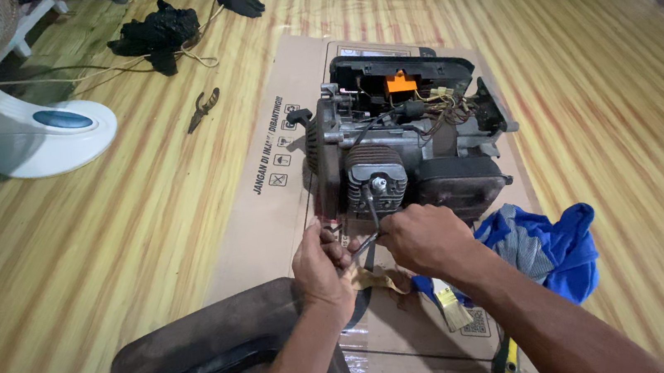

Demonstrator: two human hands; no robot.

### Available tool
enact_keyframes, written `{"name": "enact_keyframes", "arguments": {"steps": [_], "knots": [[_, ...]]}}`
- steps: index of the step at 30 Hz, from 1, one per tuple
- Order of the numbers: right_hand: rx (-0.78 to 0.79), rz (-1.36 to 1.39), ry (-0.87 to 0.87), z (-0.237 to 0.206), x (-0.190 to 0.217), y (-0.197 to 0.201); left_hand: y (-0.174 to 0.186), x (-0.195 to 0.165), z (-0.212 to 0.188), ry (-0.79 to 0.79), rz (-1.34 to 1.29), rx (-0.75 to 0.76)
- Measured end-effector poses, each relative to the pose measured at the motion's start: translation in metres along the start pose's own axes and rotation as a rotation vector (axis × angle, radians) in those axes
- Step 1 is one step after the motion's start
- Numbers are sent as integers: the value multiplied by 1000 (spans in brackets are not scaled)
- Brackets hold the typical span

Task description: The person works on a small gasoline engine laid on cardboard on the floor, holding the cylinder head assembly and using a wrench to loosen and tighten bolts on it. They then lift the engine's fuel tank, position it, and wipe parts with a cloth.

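Observation:
A small dark engine (402,141) with a finned cylinder head, loose wires and an orange part stands on a flattened cardboard sheet (281,176). A metal socket wrench (370,207) sits on the spark plug at the front of the cylinder head. My right hand (425,238) grips the wrench's bent handle just below the engine. My left hand (320,263) is closed around a thin metal piece beside the wrench handle, close to the engine's lower left corner. What exactly the left hand holds is partly hidden by the fingers.
A blue cloth (547,245) lies right of my forearm, with a small paintbrush (451,302) and a yellow-handled tool (506,362) near it. Pliers (203,109) and black gloves (156,33) lie on the striped floor. A white fan base (35,137) stands left. A dark cover (210,363) lies below.

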State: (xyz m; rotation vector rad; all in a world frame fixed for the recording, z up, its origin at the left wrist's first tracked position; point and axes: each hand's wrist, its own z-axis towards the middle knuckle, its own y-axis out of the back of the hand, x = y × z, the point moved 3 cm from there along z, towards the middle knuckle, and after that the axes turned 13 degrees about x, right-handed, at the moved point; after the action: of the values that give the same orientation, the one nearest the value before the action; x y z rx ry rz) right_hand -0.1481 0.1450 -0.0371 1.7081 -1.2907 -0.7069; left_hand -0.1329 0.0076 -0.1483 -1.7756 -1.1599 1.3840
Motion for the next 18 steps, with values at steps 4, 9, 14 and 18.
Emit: {"name": "enact_keyframes", "arguments": {"steps": [4,9,14,18], "knots": [[37,-8,-18,0,1,3,-3,-2,-2,12,22,6],[8,-42,11,2,-1,8,-10,-7,-1,23,52,7],[7,-91,-3,8,3,14,-7,-4,5,-62,-2,75],[54,-180,-46,20,9,14,11,7,15,-11,3,5]]}}
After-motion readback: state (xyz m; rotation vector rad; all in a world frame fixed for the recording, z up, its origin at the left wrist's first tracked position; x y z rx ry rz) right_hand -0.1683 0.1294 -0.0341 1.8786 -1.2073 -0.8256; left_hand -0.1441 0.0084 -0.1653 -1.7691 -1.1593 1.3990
